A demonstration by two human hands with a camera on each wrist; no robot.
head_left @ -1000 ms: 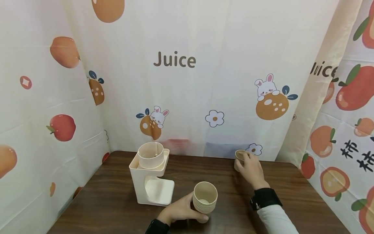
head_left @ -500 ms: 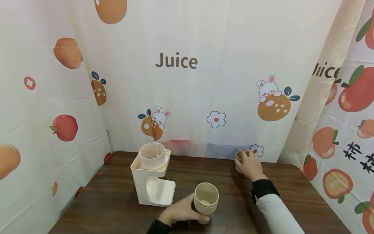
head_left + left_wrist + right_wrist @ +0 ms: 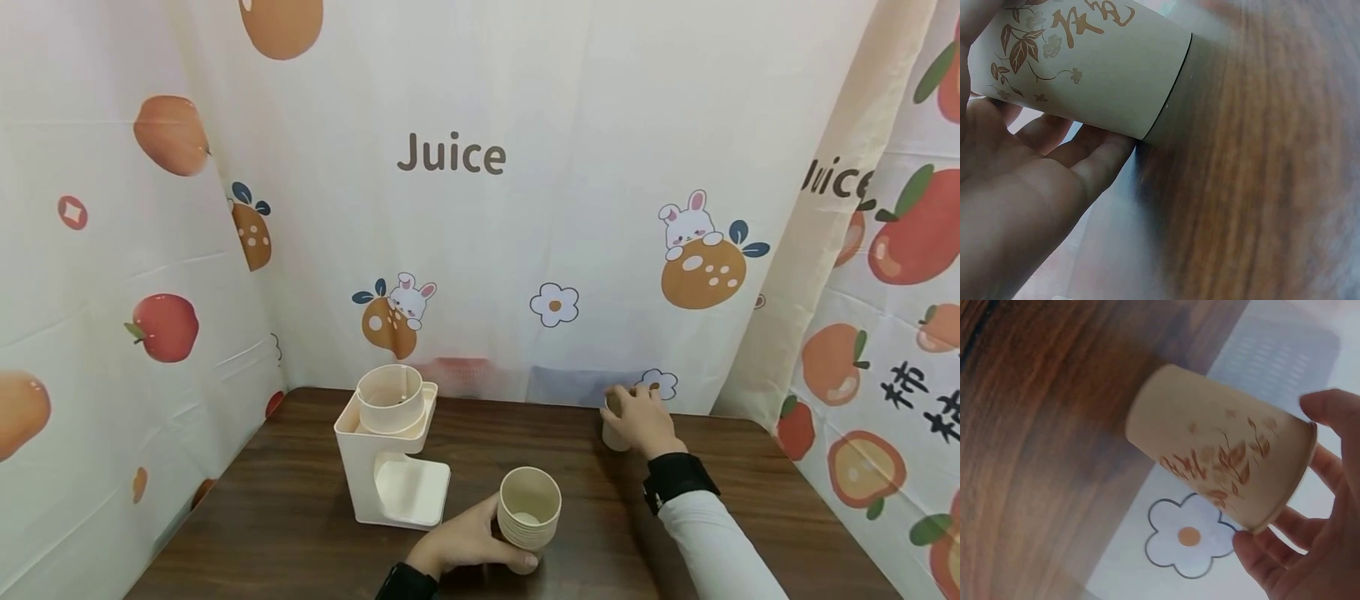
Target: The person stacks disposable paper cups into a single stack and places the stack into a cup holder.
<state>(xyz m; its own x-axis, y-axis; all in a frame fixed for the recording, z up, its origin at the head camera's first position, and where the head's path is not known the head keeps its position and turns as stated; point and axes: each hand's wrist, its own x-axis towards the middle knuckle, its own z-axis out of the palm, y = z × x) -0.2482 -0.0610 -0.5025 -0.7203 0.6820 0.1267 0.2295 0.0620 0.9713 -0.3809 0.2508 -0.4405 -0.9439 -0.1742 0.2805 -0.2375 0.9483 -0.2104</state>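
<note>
In the head view my left hand (image 3: pixel 472 537) grips the lower part of a stack of nested beige paper cups (image 3: pixel 528 521), mouths up. The left wrist view shows the lowest paper cup (image 3: pixel 1104 69), printed with brown leaves and characters, with fingers (image 3: pixel 1100 159) wrapped along its side. Toward the back of the table, my right hand (image 3: pixel 645 421) holds a single paper cup (image 3: pixel 615 433) from above, hiding most of its opening. Seen from the right wrist, thumb and fingers (image 3: pixel 1329 412) span the rim of this printed cup (image 3: pixel 1222 447), its base toward the table.
Left of the cup stack stands a cream cup-shaped holder (image 3: pixel 390 400) on top of a white stand (image 3: pixel 363 479) with a flat lower tray. A brown wooden table (image 3: pixel 277 492) carries everything. Fruit-printed curtains (image 3: pixel 480 250) rise behind and at both sides.
The right hand's fingers have shifted over the cup's rim, covering more of its opening. The left hand and its stack of cups have stayed in place.
</note>
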